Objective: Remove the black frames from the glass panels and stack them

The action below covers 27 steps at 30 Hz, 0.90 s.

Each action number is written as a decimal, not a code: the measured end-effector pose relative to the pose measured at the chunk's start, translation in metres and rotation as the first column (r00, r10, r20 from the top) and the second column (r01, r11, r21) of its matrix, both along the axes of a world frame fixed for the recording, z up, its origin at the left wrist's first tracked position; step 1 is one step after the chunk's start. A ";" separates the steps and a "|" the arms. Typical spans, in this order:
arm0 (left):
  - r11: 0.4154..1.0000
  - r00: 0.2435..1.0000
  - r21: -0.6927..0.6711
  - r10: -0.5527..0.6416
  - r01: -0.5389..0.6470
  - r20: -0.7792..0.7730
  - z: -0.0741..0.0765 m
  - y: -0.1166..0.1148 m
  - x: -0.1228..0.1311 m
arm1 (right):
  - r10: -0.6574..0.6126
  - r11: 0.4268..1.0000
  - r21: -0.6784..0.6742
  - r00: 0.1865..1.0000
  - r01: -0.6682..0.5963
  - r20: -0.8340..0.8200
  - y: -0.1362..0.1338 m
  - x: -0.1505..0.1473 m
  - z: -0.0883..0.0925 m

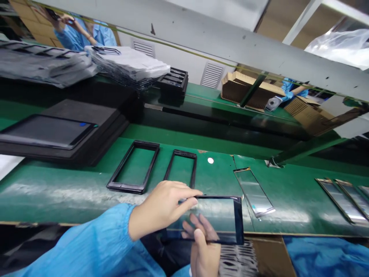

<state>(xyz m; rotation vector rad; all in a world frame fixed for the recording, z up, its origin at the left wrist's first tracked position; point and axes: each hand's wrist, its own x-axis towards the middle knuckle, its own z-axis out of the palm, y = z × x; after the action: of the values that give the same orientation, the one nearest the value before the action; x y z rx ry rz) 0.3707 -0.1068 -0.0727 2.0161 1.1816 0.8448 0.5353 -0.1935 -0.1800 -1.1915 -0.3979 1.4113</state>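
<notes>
A see-through touch screen panel [223,215] with a black border is held level above the near edge of the bench. My left hand [170,200] comes in from the left and pinches its far edge between thumb and fingers. My right hand [206,252] grips the near edge from below, thumb in front, and its fingers show through the glass. Just beyond my left hand lie black rectangular frames [194,169], partly covered by that hand. More black frames [125,187] are stacked to their left. To the right, a separate glass panel [255,192] lies on the green bench top.
Several glass panels [341,200] lie farther right. At left, a dark screen panel [43,130] rests on black foam sheets [95,148]. Behind are bagged stacks [129,65], a black tray [174,82] and cardboard dividers [250,92]. Across the bench, a person's blue sleeves [69,36] show.
</notes>
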 end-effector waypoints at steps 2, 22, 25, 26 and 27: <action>1.000 0.999 0.003 -0.029 0.029 -0.014 -0.001 0.002 0.001 | 0.003 1.000 -0.009 1.000 -0.003 0.013 -0.001 -0.001 -0.001; 0.803 0.863 -0.595 0.326 -0.037 0.387 -0.027 -0.024 -0.035 | 0.398 0.916 -0.054 0.887 -0.397 0.233 0.013 -0.005 0.020; 0.796 0.776 -0.600 0.427 -0.079 0.464 -0.028 -0.018 -0.051 | 0.408 0.907 0.014 0.886 -0.421 0.219 0.032 0.003 0.023; 0.797 0.725 -0.590 0.482 -0.130 0.491 -0.025 -0.012 -0.063 | 0.373 0.918 0.045 0.899 -0.393 0.231 0.040 0.009 0.021; 0.793 0.658 -0.572 0.548 -0.210 0.517 -0.021 -0.005 -0.079 | 0.313 0.936 0.081 0.914 -0.343 0.259 0.050 0.018 0.016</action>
<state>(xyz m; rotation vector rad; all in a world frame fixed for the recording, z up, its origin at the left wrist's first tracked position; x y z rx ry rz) 0.2922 -0.1115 -0.0939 0.9139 1.2378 1.2169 0.5530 -0.1437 -0.1640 -1.2375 -0.8823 1.5027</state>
